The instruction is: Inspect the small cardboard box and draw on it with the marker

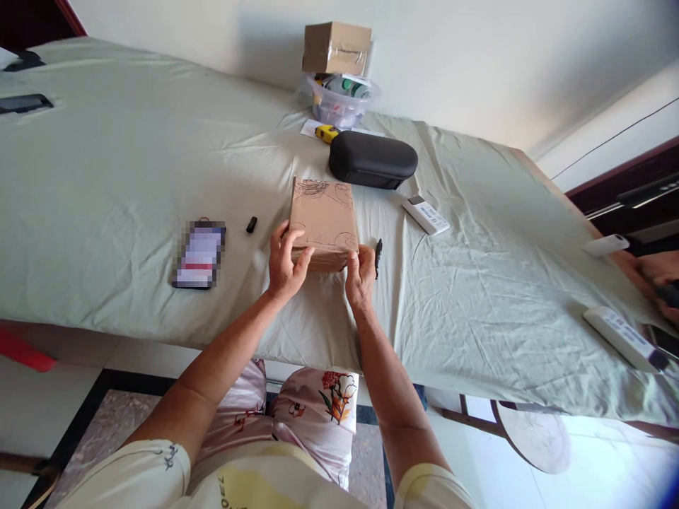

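Observation:
A brown cardboard box with dark scribbled lines on its top stands on the cloth-covered table in front of me. My left hand grips its left side and near edge, thumb at the front. At the near right corner, my right hand is closed on the box, its thumb on the front and the other fingers partly hidden. A black marker pen lies just right of my right hand. Left of the box is a small black cap-like piece, and farther left lies a phone with a blurred screen.
Behind the box sit a black hard case and a yellow tape measure. A clear plastic tub with another cardboard box above it stands by the wall. White packs lie to the right. The table's cloth is wrinkled.

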A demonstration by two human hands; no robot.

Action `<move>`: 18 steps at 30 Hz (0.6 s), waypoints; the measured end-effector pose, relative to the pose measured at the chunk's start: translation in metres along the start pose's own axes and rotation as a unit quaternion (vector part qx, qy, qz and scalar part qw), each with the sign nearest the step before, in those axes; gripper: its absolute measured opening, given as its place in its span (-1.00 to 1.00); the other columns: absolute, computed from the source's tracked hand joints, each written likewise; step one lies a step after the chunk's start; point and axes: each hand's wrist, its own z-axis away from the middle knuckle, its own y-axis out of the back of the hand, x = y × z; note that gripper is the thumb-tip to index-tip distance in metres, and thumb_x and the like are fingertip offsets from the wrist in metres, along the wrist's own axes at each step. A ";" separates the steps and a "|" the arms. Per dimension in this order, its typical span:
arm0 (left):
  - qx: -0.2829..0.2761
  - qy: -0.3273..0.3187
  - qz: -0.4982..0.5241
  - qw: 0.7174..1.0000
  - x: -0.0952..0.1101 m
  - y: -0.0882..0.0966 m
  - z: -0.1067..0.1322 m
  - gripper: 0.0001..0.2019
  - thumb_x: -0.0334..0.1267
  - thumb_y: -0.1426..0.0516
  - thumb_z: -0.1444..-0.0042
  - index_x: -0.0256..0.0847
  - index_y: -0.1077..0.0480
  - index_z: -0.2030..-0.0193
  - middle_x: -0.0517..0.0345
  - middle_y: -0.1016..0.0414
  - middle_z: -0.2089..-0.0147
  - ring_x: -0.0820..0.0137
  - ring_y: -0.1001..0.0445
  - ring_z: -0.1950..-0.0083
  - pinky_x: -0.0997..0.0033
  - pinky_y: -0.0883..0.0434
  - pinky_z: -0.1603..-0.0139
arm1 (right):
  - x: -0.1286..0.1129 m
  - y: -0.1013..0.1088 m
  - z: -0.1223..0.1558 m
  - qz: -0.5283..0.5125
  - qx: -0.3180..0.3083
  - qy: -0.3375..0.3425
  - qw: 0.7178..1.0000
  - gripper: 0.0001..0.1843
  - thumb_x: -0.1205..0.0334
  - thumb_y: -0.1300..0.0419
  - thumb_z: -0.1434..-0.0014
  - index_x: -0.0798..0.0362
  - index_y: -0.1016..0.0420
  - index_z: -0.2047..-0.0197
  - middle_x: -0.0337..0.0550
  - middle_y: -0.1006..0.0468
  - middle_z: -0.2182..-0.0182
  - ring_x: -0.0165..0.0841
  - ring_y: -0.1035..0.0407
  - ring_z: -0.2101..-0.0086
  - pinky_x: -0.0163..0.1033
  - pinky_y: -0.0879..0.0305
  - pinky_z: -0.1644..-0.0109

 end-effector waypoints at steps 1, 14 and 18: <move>-0.006 0.006 0.002 1.000 -0.001 0.001 -0.001 -0.52 0.21 0.00 -0.46 -0.10 -0.39 -0.20 -0.24 -0.40 -0.38 0.04 -0.36 -0.47 -0.06 -0.33 -0.51 | -0.001 0.001 -0.001 -0.005 -0.004 -0.001 1.000 -0.37 -0.49 0.01 -0.34 -0.07 -0.38 0.07 -0.10 -0.54 0.21 -0.18 -0.47 0.18 0.06 -0.51 -0.02; -0.050 0.106 0.038 0.992 -0.023 -0.003 -0.008 -0.23 0.05 -0.33 -0.25 -0.14 -0.15 -0.47 -0.25 -0.45 -0.41 0.05 -0.47 -0.45 0.05 -0.47 -0.42 | 0.014 0.016 -0.017 -0.006 -0.099 -0.038 0.994 -0.60 -0.15 -0.32 -0.13 -0.09 -0.42 0.10 -0.11 -0.67 0.14 -0.20 -0.61 0.20 -0.10 -0.50 0.16; -0.097 0.124 -0.039 0.987 -0.025 -0.003 -0.007 -0.19 -0.10 -0.45 -0.08 -0.18 -0.25 -0.41 -0.27 -0.50 -0.36 -0.04 -0.52 -0.38 -0.05 -0.49 -0.38 | 0.020 0.018 -0.017 0.105 -0.125 -0.025 0.986 -0.77 0.01 -0.28 -0.12 -0.09 -0.38 0.23 -0.16 -0.66 0.28 -0.21 -0.55 0.27 -0.11 -0.43 0.14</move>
